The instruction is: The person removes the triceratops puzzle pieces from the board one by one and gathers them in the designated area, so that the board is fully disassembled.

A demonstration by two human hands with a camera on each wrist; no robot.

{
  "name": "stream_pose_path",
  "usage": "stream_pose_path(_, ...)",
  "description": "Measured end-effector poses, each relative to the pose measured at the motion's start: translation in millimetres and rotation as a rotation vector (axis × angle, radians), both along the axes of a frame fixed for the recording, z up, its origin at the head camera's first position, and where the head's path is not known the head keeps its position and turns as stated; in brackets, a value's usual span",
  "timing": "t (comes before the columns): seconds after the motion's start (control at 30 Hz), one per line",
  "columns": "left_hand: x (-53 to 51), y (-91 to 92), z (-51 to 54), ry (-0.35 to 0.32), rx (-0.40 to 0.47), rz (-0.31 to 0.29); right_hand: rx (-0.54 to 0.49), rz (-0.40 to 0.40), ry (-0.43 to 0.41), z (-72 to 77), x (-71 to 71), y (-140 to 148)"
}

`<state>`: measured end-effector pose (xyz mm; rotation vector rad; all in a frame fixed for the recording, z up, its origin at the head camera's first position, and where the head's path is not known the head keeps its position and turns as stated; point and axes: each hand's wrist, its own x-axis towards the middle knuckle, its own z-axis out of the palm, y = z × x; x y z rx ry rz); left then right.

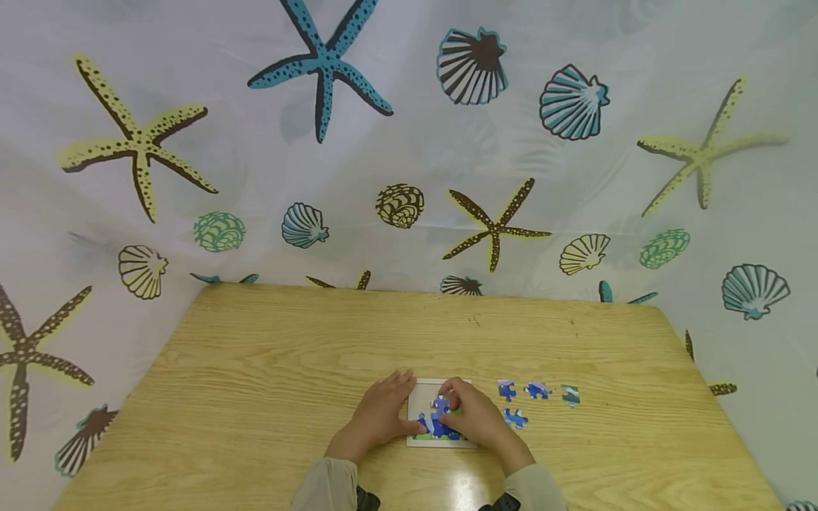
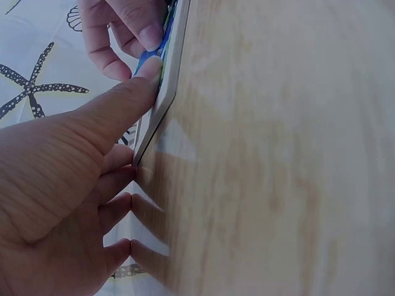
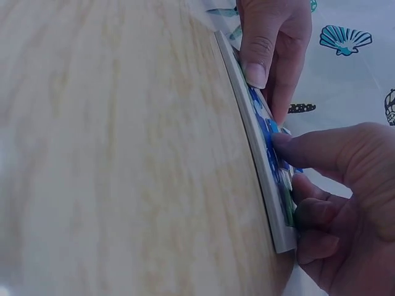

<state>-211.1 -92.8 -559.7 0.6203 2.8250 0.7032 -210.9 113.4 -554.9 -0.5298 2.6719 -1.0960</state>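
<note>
A small jigsaw tray [image 1: 422, 390] with a pale rim lies on the table, blue and green pieces along its near part. My left hand [image 1: 378, 413] braces the tray's left side. Its thumb reaches over the rim onto the pieces, while the other fingers lie fairly straight along the edge, as the left wrist view shows. From the right, my right hand [image 1: 481, 417] pinches a blue puzzle piece [image 1: 440, 404] between thumb and bent fingers, over the tray. In the right wrist view the right thumb [image 3: 296, 147] is on the blue pieces; the held piece is partly hidden.
Right of the tray lie several loose puzzle pieces: a blue-purple piece [image 1: 507, 389], a blue piece [image 1: 515, 419] and a green-grey piece [image 1: 571, 394] among them. The wooden table [image 1: 287, 355] meets a cloth [image 1: 396, 142] printed with shells and starfish.
</note>
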Motion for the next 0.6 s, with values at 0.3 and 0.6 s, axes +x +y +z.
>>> stream_pose_path(0.3, 0.7, -1.0, 2.1, -0.002, 0.005, -0.005, -0.053, -0.030, -0.010, -1.9, -0.2, -0.1)
stream_pose_path(0.6, 1.0, -0.8, 2.0, -0.011, 0.012, 0.001, -0.180, -0.105, 0.011, -2.0, 2.8, 0.5)
